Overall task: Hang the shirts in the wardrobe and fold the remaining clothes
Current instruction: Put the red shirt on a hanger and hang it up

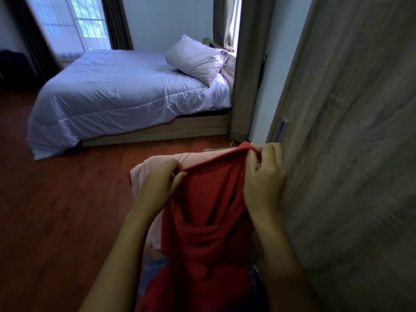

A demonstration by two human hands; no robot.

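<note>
A red garment [209, 221] hangs in front of me, held up by its top edge. My left hand [157, 183] pinches the left end of that edge. My right hand [264, 174] grips the right end, fingers curled round the fabric. Behind the red garment lies a pale pink garment [144, 174], partly hidden by it. The wardrobe door [351, 131], grey wood grain with a recessed metal handle [281, 129], stands close on my right, beside my right hand.
A bed [126, 95] with a white duvet and a pillow [198, 57] stands across the room. Red-brown wooden floor [56, 210] lies between me and the bed. Curtained windows [74, 21] are at the far wall.
</note>
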